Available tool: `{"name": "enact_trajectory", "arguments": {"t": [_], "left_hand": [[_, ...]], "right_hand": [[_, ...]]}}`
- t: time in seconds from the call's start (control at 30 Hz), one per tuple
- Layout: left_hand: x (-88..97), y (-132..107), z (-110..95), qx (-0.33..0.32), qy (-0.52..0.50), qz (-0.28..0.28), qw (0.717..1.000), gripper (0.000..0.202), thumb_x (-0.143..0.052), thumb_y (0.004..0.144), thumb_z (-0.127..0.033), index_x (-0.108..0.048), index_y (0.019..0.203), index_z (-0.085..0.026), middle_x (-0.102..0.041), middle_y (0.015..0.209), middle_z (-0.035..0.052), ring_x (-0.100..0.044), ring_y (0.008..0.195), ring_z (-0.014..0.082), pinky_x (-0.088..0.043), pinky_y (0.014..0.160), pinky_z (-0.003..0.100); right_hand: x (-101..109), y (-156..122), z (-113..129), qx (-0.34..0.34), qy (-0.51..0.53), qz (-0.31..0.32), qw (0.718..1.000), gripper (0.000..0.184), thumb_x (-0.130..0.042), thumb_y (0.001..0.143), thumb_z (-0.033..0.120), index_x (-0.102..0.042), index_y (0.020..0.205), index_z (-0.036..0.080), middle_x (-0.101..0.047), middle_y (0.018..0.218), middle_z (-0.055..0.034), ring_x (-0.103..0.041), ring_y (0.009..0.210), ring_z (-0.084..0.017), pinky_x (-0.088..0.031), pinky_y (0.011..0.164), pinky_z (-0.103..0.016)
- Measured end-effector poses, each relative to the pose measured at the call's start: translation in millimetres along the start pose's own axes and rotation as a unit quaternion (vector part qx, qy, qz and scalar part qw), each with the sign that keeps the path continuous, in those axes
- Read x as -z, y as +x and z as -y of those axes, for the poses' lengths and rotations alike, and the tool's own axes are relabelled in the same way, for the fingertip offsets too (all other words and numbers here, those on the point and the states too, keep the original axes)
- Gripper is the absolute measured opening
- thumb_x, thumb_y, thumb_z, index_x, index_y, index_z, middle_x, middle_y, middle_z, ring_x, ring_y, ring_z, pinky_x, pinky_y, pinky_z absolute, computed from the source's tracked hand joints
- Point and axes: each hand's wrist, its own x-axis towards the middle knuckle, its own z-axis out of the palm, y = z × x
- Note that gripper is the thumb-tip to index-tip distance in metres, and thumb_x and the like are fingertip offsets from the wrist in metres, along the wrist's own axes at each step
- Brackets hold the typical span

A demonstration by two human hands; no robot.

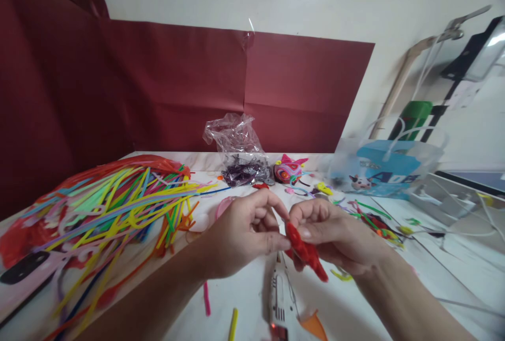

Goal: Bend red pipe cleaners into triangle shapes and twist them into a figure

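Between my hands, above the table, is a bent, fuzzy red pipe cleaner piece. My right hand grips it between thumb and fingers, with one end pointing down toward me. My left hand is closed at the other end, thumb and index fingertip against the red fuzz. Exactly how the left fingertips pinch it is hard to see. Directly below lies a white hot glue gun with a small red light and an orange trigger.
A heap of colourful pipe cleaners covers the left side, with pink-handled scissors in front. Behind stand a clear plastic bag and a pink patterned figure. To the right are a blue-white carrier bag and a white power strip.
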Motion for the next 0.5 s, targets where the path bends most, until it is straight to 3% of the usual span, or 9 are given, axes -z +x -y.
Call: {"name": "enact_trajectory", "arguments": {"t": [0.07, 0.2, 0.27, 0.4, 0.5], "left_hand": [[-2.9, -2, 0, -0.017, -0.009, 0.014, 1.0, 0.02, -0.065, 0.065, -0.012, -0.061, 0.083, -0.017, -0.055, 0.063, -0.0021, -0.052, 0.06, 0.0088, -0.04, 0.056, 0.021], [-8.2, -4, 1, -0.028, -0.05, 0.032, 0.998, 0.004, -0.06, 0.071, -0.013, -0.063, 0.074, -0.015, -0.061, 0.065, 0.0016, -0.058, 0.06, 0.011, -0.045, 0.058, 0.023], [-9.0, -3, 2, -0.024, -0.062, 0.002, 0.998, 0.002, -0.059, 0.072, -0.015, -0.061, 0.073, -0.015, -0.062, 0.062, 0.0015, -0.059, 0.059, 0.0116, -0.046, 0.059, 0.024], [-7.1, 3, 3, 0.008, -0.01, -0.111, 0.994, 0.004, -0.06, 0.068, -0.016, -0.057, 0.067, -0.014, -0.055, 0.054, -0.0029, -0.049, 0.048, 0.0066, -0.039, 0.048, 0.019], [-6.0, 7, 4, 0.052, -0.002, -0.14, 0.989, 0.008, -0.06, 0.066, -0.019, -0.055, 0.064, -0.013, -0.051, 0.051, -0.0045, -0.043, 0.043, 0.0051, -0.035, 0.043, 0.018]], "right_hand": [[0, 1, -2, -0.014, 0.015, 0.016, 1.0, 0.017, -0.078, 0.051, 0.022, -0.066, 0.057, 0.012, -0.065, 0.049, -0.0025, -0.06, 0.04, -0.013, -0.049, 0.042, -0.022], [-1, 2, -5, -0.014, 0.019, 0.042, 0.999, 0.017, -0.076, 0.057, 0.025, -0.065, 0.059, 0.012, -0.065, 0.049, -0.0034, -0.06, 0.042, -0.013, -0.051, 0.044, -0.024], [-2, 3, -4, 0.004, -0.003, 0.029, 1.0, 0.018, -0.073, 0.062, 0.028, -0.065, 0.065, 0.012, -0.067, 0.053, -0.0048, -0.062, 0.047, -0.014, -0.049, 0.045, -0.022], [-5, 0, 0, 0.095, -0.066, -0.075, 0.99, 0.017, -0.069, 0.07, 0.03, -0.064, 0.075, 0.014, -0.065, 0.059, -0.002, -0.059, 0.05, -0.01, -0.045, 0.046, -0.019], [-8, -3, 1, 0.119, -0.138, -0.091, 0.979, 0.02, -0.066, 0.073, 0.034, -0.062, 0.073, 0.014, -0.064, 0.058, -0.0017, -0.058, 0.049, -0.011, -0.045, 0.046, -0.022]]}}
